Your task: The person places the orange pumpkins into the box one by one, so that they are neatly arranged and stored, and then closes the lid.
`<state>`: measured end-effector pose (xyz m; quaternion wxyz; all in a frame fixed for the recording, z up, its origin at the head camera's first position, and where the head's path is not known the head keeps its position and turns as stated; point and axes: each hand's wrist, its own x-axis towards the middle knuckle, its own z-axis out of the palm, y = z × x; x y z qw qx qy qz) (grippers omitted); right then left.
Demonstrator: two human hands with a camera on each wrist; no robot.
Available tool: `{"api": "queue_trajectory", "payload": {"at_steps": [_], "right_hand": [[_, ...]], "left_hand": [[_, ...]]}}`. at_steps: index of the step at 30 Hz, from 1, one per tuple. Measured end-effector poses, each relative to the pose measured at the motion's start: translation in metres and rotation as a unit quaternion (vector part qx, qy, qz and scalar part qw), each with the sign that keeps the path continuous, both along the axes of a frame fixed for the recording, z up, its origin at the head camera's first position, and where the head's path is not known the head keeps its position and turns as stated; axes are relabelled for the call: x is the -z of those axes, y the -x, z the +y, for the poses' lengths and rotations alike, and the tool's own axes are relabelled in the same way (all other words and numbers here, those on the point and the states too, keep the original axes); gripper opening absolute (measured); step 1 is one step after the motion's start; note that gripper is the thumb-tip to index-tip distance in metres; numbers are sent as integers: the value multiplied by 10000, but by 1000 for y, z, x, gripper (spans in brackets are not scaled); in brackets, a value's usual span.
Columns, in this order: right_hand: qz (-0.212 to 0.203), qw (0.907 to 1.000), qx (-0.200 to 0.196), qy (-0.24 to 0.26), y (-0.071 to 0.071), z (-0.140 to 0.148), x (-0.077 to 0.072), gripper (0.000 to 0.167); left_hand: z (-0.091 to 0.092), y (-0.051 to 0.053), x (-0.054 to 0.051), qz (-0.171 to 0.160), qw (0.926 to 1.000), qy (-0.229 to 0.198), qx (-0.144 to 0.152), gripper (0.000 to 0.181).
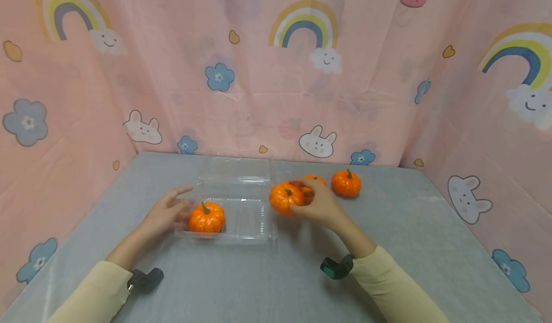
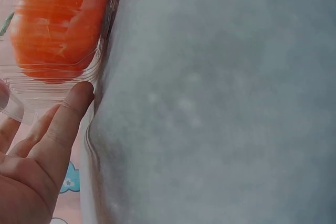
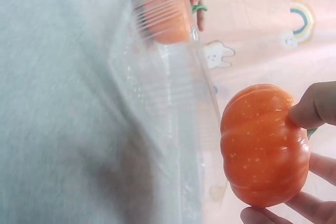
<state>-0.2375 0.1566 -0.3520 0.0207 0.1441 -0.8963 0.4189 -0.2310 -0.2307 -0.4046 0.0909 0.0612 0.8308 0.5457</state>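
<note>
A clear plastic clamshell box (image 1: pixel 243 217) lies with its lid folded back on the table. One small orange toy pumpkin (image 1: pixel 208 217) with a green stem sits inside at the left. My left hand (image 1: pixel 166 210) is at the box's left side, fingers extended; in the left wrist view the index fingertip (image 2: pixel 80 94) appears to touch the ribbed wall. My right hand (image 1: pixel 319 205) grips a second pumpkin (image 1: pixel 284 199) between thumb and fingers, above the table by the box's right edge. In the right wrist view this held pumpkin (image 3: pixel 265 145) shows its ribbed, speckled side.
Two more pumpkins stand at the back right of the grey table (image 1: pixel 409 246): one in plain sight (image 1: pixel 346 184), the other pumpkin (image 1: pixel 318 178) partly hidden behind my right hand. A pink patterned curtain (image 1: pixel 258 98) hangs around the back and sides.
</note>
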Motion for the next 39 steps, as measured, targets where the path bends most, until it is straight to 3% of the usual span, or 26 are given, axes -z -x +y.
{"api": "queue_trajectory", "payload": {"at_steps": [14, 29, 39], "right_hand": [[-35, 9996, -213, 168, -2, -22, -9, 58], [111, 9961, -876, 75, 1, -43, -12, 55], [70, 9889, -1481, -66, 3, -58, -5, 55]], "left_hand": [[0, 0, -3, 44, 10000, -33, 77, 57], [1, 0, -2, 92, 9999, -95, 54, 56], [1, 0, -2, 72, 9999, -137, -22, 56]]}}
